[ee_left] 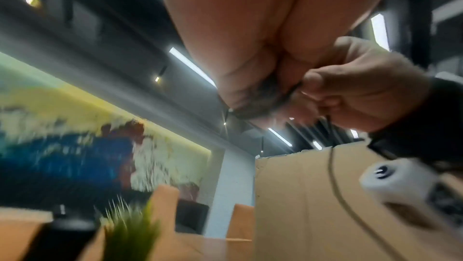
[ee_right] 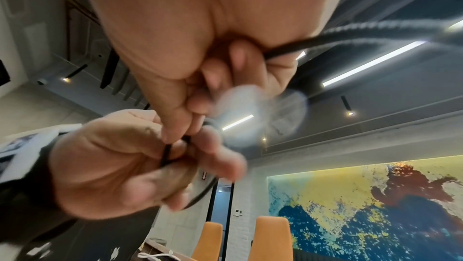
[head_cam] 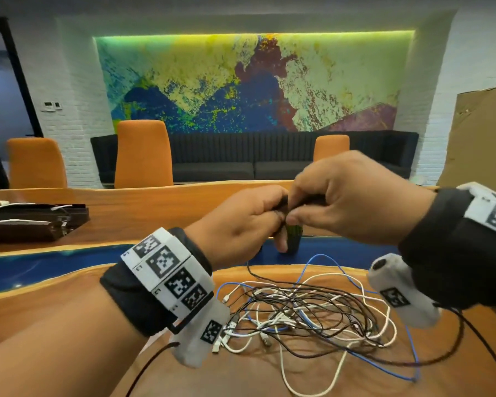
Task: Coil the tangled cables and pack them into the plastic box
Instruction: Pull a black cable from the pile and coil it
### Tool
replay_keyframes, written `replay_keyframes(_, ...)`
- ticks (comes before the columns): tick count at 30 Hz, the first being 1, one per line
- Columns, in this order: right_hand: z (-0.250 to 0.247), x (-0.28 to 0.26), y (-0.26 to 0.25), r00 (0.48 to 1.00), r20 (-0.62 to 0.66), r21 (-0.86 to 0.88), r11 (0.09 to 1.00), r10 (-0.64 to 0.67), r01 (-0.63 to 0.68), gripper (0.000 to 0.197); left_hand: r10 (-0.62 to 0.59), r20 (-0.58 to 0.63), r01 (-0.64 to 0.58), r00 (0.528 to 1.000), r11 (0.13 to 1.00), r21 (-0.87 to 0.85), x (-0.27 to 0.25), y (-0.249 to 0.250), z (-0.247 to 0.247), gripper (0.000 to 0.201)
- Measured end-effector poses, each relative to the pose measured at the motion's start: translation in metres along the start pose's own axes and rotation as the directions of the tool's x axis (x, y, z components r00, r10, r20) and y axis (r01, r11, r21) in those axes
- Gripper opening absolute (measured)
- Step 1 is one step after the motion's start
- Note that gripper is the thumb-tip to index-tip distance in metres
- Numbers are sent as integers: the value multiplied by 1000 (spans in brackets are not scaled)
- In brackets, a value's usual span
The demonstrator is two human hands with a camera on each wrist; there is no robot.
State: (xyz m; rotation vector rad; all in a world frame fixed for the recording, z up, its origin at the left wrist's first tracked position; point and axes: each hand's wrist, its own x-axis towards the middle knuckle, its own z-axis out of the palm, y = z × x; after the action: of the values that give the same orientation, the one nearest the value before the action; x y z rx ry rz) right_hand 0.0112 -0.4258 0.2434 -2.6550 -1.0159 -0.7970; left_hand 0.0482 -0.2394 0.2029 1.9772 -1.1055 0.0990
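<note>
A tangle of white, black and blue cables (head_cam: 307, 313) lies on the wooden table (head_cam: 69, 305) below my raised hands. My left hand (head_cam: 241, 222) and right hand (head_cam: 341, 202) meet above it, both pinching a thin black cable (head_cam: 281, 206). In the right wrist view the black cable (ee_right: 166, 154) loops between the left hand's fingers (ee_right: 120, 168) and the right hand (ee_right: 200, 91). The left wrist view shows the black cable (ee_left: 258, 106) bunched between both hands, with a strand hanging down. No plastic box is in sight.
A dark tray (head_cam: 32, 222) with white cables sits at the table's left. A small green plant in a dark pot (head_cam: 294, 239) stands just behind my hands. Orange chairs (head_cam: 142, 153) line the far side. Cardboard (head_cam: 481, 133) leans at the right.
</note>
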Motion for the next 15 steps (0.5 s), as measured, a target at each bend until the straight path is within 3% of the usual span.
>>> replay_keyframes(1,-1,3,3,999,-46,-6,1000,17,-18,11,-58,-33,52,998,987,-153,0,1,3,19)
replay_keyframes(3,-5,7,13,983,-165,41,997,76,-70,10,-219,-89,157,972,879,-451,1,5,4,24)
replay_keyframes(5,-5,11,26,949,-271,172,978,162,-118,8,-314,-60,216,947,767,-605,2,7,3,30)
replay_keyframes(7,5,14,38,911,-339,254,955,234,-151,9,-319,-13,214,948,666,-715,2,12,-2,32)
replay_keyframes(9,24,14,46,903,-309,306,930,299,-203,14,-298,-24,143,954,524,-839,5,17,-9,30)
replay_keyframes(11,47,10,42,946,-153,317,921,285,-226,19,-289,-114,21,951,427,-904,10,19,-16,30)
replay_keyframes(13,61,4,23,975,75,234,947,210,-222,14,-283,-224,-80,933,444,-892,16,17,-21,31)
replay_keyframes(14,62,1,13,969,172,158,966,177,-204,11,-272,-291,-102,917,543,-833,18,14,-22,30)
replay_keyframes(15,59,0,3,963,231,81,983,141,-163,12,-241,-369,-93,898,714,-693,18,10,-22,28)
